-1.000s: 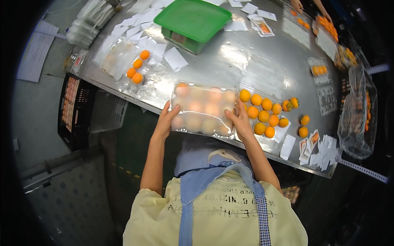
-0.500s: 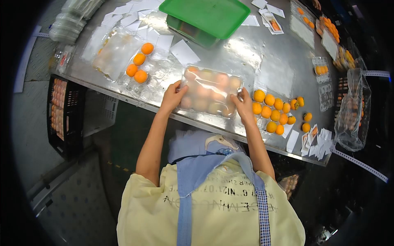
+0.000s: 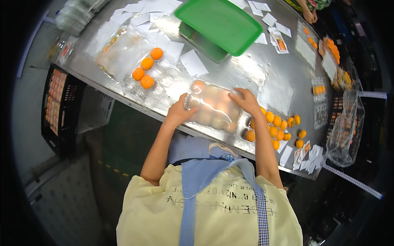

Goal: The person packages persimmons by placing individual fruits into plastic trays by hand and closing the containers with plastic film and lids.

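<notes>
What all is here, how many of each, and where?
Fruit pack: one, clear over orange fruit, centre
Table: one, silvery, middle
Lidded box: one, green, back of the table
Row of fruit: four, orange, table's left part
Fruit cluster: over a dozen, orange, right of the pack
Far fruit: cannot count, orange, upper right
Cards: many, mostly white, across the table
Stacked plastic: one pile, clear, upper left
Crates: two, black and pale grey, left
Plastic bag: one, clear, far right
Another person's hand: at least one, bare, upper right
Apron: one, blue, over a yellow shirt
Left hand: one, bare, pack's left edge
Right hand: one, bare, pack's far right corner
</notes>
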Demonstrator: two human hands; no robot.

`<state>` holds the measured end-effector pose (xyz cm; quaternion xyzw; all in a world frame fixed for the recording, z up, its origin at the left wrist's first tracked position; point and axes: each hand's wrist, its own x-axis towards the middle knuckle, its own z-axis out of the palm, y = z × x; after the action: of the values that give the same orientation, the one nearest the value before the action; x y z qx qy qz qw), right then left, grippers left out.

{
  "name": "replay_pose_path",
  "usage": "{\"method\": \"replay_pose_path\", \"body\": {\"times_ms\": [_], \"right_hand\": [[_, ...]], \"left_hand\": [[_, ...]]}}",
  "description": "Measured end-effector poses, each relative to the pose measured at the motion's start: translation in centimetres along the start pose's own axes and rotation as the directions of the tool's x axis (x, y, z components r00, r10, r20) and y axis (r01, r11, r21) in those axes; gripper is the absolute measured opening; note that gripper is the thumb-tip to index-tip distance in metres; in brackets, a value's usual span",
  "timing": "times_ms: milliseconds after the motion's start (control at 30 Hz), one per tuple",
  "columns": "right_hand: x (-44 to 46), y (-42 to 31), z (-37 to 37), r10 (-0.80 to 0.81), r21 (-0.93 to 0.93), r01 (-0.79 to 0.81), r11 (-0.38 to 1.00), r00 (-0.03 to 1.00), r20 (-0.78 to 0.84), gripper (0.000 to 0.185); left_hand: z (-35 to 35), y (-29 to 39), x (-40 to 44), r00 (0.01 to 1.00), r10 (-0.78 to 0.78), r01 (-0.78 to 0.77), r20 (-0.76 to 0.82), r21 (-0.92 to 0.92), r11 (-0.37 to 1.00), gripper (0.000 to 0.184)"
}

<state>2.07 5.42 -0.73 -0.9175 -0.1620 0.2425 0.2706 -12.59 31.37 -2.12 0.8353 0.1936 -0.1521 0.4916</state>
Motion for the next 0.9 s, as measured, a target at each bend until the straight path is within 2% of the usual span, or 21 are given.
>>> {"method": "replay_pose_path", "body": {"times_ms": [67,100,167,200,233,267,333,367,467,500,600,633,733,767,867,900], "right_hand": [[-0.3,-0.5,-0.9,0.062,0.008,-0.063,0.998,0.994,0.095,0.069],[-0.3,0.1,-0.8,0.039,-0.028,-0.036,0.999,0.996,0.082,0.074],[-0.8,-0.1,-1.5,0.206,0.024,-0.211,0.977,0.968,0.146,0.075],[-1.3,-0.7,-1.9,0.288,0.048,-0.301,0.952,0.94,0.181,0.075],[-2.2,-1.4,-2.5,0.301,0.117,-0.326,0.938,0.935,0.188,0.074],[-3.0,-1.3,-2.2,0.317,0.176,-0.349,0.92,0.93,0.188,0.073],[-5.0,-0.9,-1.9,0.362,0.286,-0.401,0.87,0.914,0.182,0.071],[-6.0,-0.3,-1.5,0.334,0.338,-0.383,0.86,0.922,0.194,0.067],[-9.4,0.6,0.8,0.328,0.519,-0.38,0.765,0.925,0.195,0.06],[-10.5,0.7,1.3,0.349,0.56,-0.427,0.71,0.904,0.247,0.054],[-13.4,0.6,3.5,0.269,0.661,-0.404,0.632,0.915,0.301,0.039],[-14.1,0.6,4.3,0.25,0.658,-0.427,0.62,0.903,0.35,0.034],[-15.2,0.8,6.5,0.23,0.735,-0.467,0.492,0.884,0.407,0.035],[-15.1,0.2,6.2,0.289,0.722,-0.524,0.452,0.852,0.437,0.035],[-15.0,-0.6,6.7,0.224,0.786,-0.499,0.365,0.866,0.446,0.035],[-14.8,-1.4,6.7,0.183,0.788,-0.496,0.366,0.868,0.461,0.035]], "left_hand": [[0.2,-0.7,0.3,1.0,-0.013,0.014,0.019,-0.047,0.999,0.089],[0.1,-0.9,0.7,1.0,0.009,-0.01,-0.022,-0.032,0.999,0.083],[0.1,-1.2,1.5,0.997,-0.059,0.044,-0.042,-0.296,0.954,0.077],[0.1,-1.4,1.9,0.995,-0.093,0.068,-0.041,-0.418,0.906,0.074],[0.2,-1.7,2.6,0.994,-0.097,0.054,-0.05,-0.549,0.834,0.061],[-0.3,-1.2,3.1,0.993,-0.121,0.081,-0.018,-0.644,0.761,0.058],[-1.0,0.6,4.0,0.987,-0.148,0.142,0.068,-0.804,0.577,0.054],[-0.6,1.1,4.7,0.986,-0.159,0.126,0.041,-0.812,0.57,0.041],[1.6,1.1,7.4,0.995,-0.078,-0.007,-0.066,-0.804,0.594,0.045],[1.8,2.5,7.2,0.993,-0.082,-0.012,-0.08,-0.785,0.62,0.051],[4.8,3.4,9.1,0.978,-0.091,-0.06,-0.19,-0.663,0.746,0.06],[5.8,2.8,10.4,0.992,-0.054,-0.04,-0.117,-0.675,0.737,0.065],[6.7,4.2,11.5,0.992,0.114,-0.073,0.057,-0.479,0.875,0.064],[7.1,4.3,12.0,0.981,0.172,-0.115,0.088,-0.447,0.887,0.063],[7.5,5.0,13.0,0.949,0.298,-0.294,0.105,-0.046,0.955,0.065],[7.6,5.5,12.7,0.953,0.285,-0.285,0.108,-0.01,0.958,0.066]]}}
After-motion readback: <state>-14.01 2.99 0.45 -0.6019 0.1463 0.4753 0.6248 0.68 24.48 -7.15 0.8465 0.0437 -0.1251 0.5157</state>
